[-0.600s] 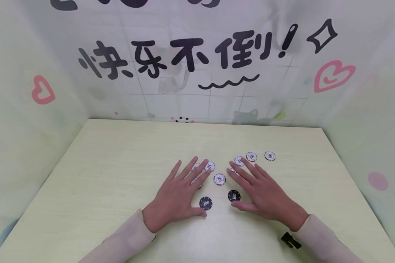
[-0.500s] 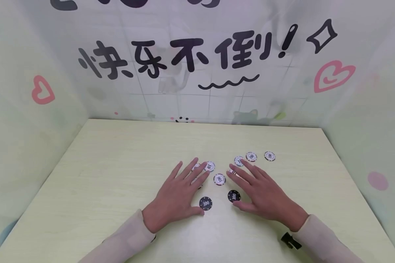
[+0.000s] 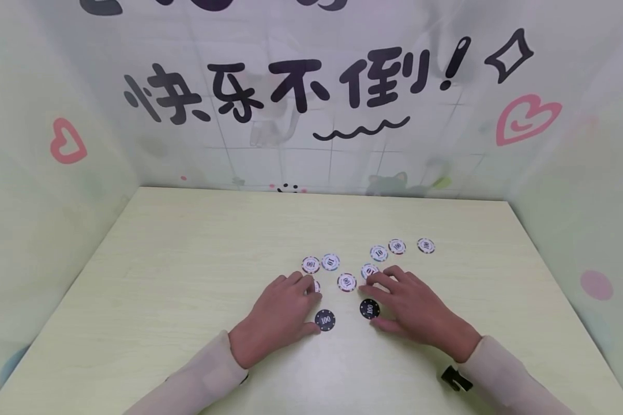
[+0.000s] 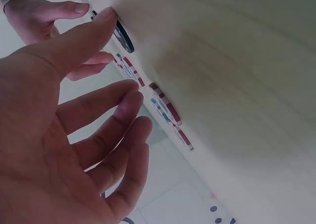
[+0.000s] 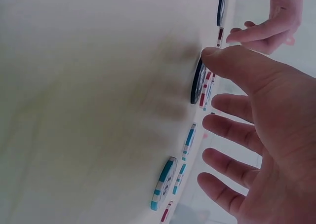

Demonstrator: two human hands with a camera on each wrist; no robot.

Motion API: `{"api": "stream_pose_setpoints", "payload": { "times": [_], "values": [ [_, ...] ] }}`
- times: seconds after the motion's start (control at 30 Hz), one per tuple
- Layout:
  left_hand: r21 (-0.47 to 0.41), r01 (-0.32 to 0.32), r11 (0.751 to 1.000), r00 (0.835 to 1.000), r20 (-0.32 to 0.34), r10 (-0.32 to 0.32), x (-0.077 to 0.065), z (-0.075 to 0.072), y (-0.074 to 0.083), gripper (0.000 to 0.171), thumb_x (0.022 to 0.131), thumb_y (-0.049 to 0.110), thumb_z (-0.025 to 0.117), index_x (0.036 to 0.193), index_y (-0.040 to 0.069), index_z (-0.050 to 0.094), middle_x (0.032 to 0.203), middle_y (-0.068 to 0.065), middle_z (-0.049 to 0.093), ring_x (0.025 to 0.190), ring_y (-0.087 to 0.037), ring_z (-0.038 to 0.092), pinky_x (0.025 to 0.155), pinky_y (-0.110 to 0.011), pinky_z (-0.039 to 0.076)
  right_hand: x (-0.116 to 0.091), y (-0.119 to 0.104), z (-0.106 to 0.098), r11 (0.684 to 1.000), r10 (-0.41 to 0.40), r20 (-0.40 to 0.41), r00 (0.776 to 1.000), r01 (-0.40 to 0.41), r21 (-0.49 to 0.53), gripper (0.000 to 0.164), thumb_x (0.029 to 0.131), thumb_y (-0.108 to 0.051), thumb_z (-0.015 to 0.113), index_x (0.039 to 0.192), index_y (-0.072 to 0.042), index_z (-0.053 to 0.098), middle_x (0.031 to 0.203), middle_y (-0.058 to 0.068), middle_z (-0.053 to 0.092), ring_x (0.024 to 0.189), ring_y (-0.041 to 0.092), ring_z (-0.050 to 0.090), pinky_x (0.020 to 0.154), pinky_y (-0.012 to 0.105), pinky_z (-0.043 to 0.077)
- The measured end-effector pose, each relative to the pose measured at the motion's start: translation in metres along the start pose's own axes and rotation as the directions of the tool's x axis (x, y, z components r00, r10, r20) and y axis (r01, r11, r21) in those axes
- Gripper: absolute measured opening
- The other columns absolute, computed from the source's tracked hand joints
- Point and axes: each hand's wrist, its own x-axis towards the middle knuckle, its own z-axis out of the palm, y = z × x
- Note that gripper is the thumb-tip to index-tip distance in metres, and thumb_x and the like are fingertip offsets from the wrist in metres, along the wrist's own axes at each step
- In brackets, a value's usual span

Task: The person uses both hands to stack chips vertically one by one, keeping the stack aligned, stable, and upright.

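In the head view my left hand [image 3: 275,320] hovers low over the table with its fingers bent, its thumb tip at the edge of a black poker chip [image 3: 325,320] marked 100. A red-edged white chip [image 3: 316,286] is partly covered by its fingers. My right hand [image 3: 420,314] is arched likewise, its thumb at the rim of another black chip [image 3: 370,309]. Its fingertips overlap a blue-edged white chip [image 3: 370,271]. Beneath this hand the right wrist view shows a blue-edged chip [image 5: 163,183], hidden from the head camera. Neither hand grips anything.
Several white chips lie flat beyond the hands, including a red-edged one [image 3: 346,282] between them and one [image 3: 426,245] farthest right. The pale wooden table [image 3: 197,248] is enclosed by printed curtains [image 3: 301,167]. A black clip [image 3: 456,378] hangs at the right cuff.
Both hands' fingers have bent from spread and straight to drawn in, uncovering white chips behind them. The thumbs have shifted slightly; the chips have stayed in place.
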Motion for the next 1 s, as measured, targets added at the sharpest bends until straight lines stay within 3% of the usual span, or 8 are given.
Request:
{"api": "stream_pose_setpoints", "payload": {
  "times": [0.33, 0.47, 1.0],
  "values": [
    [-0.031, -0.034, 0.999, 0.999, 0.014, 0.034, 0.0027, 0.0005, 0.0035, 0.033, 0.078, 0.05, 0.076, 0.089, 0.019, 0.079, 0.092, 0.004, 0.064, 0.081, -0.015, 0.051, 0.066, -0.028, 0.041, -0.0002, 0.0006, 0.0036, 0.999, 0.004, 0.016, 1.0, -0.005, 0.038, 0.04, 0.083, -0.04, 0.074, 0.115, -0.017, 0.068, 0.116, -0.001, 0.06, 0.1, 0.02, 0.05, 0.08, 0.034, 0.047],
    [-0.027, -0.039, 0.999, 0.999, 0.012, 0.04, 0.0041, 0.0004, 0.0042, 0.031, 0.078, 0.049, 0.075, 0.085, 0.019, 0.079, 0.089, 0.005, 0.064, 0.079, -0.015, 0.052, 0.064, -0.028, 0.041, -0.0006, 0.0006, 0.0046, 0.997, 0.012, 0.004, 1.0, -0.013, 0.072, 0.036, 0.082, -0.038, 0.076, 0.109, -0.017, 0.068, 0.111, -0.003, 0.06, 0.094, 0.017, 0.049, 0.078, 0.032, 0.046],
    [-0.053, -0.053, 0.997, 0.999, -0.014, 0.053, 0.0083, 0.0033, 0.0076, 0.03, 0.078, 0.048, 0.077, 0.086, 0.019, 0.08, 0.088, 0.005, 0.067, 0.079, -0.015, 0.053, 0.063, -0.027, 0.041, 0.0057, -0.0035, 0.0033, 0.998, 0.05, 0.041, 0.998, -0.052, 0.047, 0.03, 0.082, -0.037, 0.074, 0.101, -0.014, 0.07, 0.101, -0.003, 0.059, 0.087, 0.015, 0.048, 0.073, 0.029, 0.046]
  ]
}}
